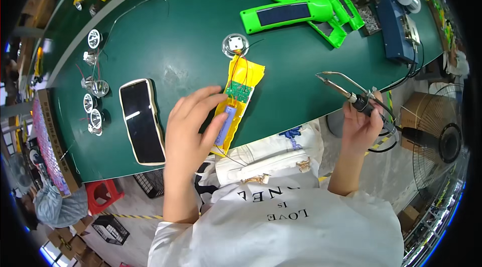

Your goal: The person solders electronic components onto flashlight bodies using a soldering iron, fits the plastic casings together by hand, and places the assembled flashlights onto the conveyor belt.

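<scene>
My right hand (pixel 362 122) is closed around the black handle of a soldering iron (pixel 360 102). Its tip points up and left over the table, with a thin curved metal tube beside it. My left hand (pixel 193 126) rests with fingers apart at the left edge of a yellow flashlight housing (pixel 248 72); the fingertips are near its circuit board. Inside the housing lie a green circuit board (pixel 239 91) and a blue cylindrical battery (pixel 226 125). Thin red and dark wires run from the board to a round clear lamp reflector (pixel 235 45) just beyond it.
A phone (pixel 142 121) lies left of my left hand. Several lamp reflectors (pixel 94 39) stand in a column farther left. Green plastic housings (pixel 286 14) are piled at the far side. A blue soldering machine (pixel 396 28) with a solder spool stands right; a fan (pixel 437 136) is beyond the table edge.
</scene>
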Demonstrator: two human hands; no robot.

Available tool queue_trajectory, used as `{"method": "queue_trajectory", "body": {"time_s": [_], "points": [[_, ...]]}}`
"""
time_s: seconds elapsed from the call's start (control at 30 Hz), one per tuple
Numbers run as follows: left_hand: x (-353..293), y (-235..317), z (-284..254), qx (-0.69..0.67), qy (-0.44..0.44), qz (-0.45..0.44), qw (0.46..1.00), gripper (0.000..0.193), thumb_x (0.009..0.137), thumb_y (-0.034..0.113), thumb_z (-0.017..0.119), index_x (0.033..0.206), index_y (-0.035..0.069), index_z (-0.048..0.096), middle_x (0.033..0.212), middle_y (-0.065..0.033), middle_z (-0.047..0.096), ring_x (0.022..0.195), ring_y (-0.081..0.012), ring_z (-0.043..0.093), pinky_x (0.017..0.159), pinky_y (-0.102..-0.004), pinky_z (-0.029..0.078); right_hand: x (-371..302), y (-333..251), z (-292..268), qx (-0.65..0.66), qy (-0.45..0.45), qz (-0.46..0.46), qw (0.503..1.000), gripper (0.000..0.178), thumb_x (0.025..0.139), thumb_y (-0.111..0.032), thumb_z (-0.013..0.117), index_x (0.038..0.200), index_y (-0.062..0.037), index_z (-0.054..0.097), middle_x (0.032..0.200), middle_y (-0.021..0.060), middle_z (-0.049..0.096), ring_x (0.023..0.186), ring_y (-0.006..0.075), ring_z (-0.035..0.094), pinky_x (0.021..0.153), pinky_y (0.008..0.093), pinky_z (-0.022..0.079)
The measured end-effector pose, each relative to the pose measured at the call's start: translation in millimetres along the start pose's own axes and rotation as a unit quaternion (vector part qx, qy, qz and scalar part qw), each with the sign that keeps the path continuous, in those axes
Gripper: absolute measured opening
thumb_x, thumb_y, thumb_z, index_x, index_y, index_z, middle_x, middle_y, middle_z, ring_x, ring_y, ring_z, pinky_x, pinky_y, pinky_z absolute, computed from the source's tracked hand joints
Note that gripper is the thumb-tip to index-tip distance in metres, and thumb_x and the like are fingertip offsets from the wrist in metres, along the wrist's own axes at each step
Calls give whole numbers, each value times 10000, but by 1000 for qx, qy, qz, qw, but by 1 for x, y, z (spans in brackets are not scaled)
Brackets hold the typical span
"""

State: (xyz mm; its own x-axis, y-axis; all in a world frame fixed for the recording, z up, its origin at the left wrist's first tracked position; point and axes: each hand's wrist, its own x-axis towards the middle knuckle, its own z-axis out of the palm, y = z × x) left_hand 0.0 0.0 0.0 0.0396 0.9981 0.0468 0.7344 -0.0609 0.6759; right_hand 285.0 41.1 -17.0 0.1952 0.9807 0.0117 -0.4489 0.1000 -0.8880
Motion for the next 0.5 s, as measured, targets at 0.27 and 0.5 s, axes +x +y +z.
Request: {"method": "queue_trajectory", "body": {"time_s": [0.27,0.5], "points": [[4,0,34,-251,164,-84,950,131,690,-8,676,809,34,643,783,-52,643,599,-124,514,538,-221,413,6,17,26,9,-75,56,996,294,767,-252,595,854,-72,379,577,-10,410,579,94,449,602,274,423],[10,6,29,-101,193,-75,973,111,679,10,673,778,41,634,713,-39,621,573,-139,517,527,-247,415,-3,16,47,-118,-97,25,988,313,743,-224,645,836,-40,409,751,44,506,638,97,470,625,214,411]]}}
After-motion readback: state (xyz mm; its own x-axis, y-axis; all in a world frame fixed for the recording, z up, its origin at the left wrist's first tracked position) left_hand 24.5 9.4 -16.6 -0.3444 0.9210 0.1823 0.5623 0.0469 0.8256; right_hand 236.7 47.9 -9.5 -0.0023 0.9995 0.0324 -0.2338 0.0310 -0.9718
